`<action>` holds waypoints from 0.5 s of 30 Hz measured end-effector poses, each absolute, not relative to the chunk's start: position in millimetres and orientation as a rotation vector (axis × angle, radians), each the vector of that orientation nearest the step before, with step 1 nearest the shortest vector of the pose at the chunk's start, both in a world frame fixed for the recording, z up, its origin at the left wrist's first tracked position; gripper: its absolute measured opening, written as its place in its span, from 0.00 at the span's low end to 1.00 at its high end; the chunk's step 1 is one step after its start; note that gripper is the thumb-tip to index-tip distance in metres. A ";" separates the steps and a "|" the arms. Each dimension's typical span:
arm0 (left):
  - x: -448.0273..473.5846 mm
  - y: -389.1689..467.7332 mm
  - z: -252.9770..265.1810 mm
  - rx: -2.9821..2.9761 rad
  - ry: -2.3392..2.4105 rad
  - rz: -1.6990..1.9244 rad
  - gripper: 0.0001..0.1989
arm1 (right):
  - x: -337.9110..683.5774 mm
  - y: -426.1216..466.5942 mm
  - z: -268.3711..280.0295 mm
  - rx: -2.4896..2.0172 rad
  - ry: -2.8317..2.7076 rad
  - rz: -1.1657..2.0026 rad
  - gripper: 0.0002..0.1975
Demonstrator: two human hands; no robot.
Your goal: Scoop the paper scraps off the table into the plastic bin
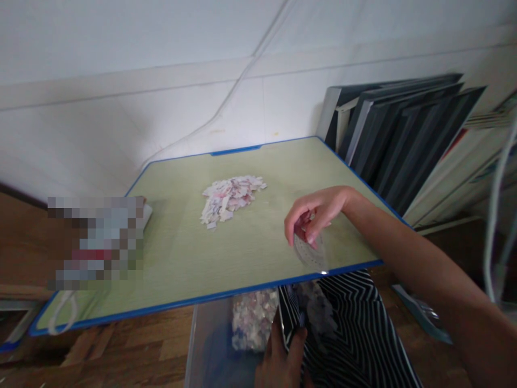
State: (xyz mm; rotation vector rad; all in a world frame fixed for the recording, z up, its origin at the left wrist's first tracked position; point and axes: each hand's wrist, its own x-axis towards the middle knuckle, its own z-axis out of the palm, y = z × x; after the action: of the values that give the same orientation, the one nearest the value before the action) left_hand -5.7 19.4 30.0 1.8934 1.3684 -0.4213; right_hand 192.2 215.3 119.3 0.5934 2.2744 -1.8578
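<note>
Now right hand (pixel 313 215) fingers pinching clear protractor (pixel 310 251); left hand (pixel 280 358) gripping striped bag (pixel 343 328)

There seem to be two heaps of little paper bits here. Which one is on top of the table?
The loose pile of paper scraps on the green table, ahead of the right hand. The other batch sits bagged below the table edge, by the left hand.
</note>
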 end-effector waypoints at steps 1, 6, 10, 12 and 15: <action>-5.6 20.1 29.9 1.881 1.366 -0.441 0.33 | 193.8 218.0 117.3 0.649 2.348 -1.893 0.19; -5.8 23.1 32.4 1.844 1.328 -0.448 0.33 | 201.7 240.2 98.4 1.320 2.771 -2.134 0.17; -4.9 23.2 35.6 1.863 1.347 -0.418 0.33 | 201.2 252.7 82.7 2.006 2.805 -2.139 0.14; -4.2 23.4 36.6 1.850 1.353 -0.434 0.33 | 198.4 254.4 77.5 2.081 2.785 -2.103 0.15; -3.6 24.2 37.0 1.829 1.352 -0.461 0.33 | 194.3 254.0 73.7 2.021 2.798 -2.060 0.15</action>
State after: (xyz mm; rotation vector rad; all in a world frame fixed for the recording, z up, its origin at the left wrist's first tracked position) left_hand -3.6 24.2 37.0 1.8287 1.3524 -0.4611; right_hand 194.3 254.0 73.7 2.0214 2.7981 -2.0597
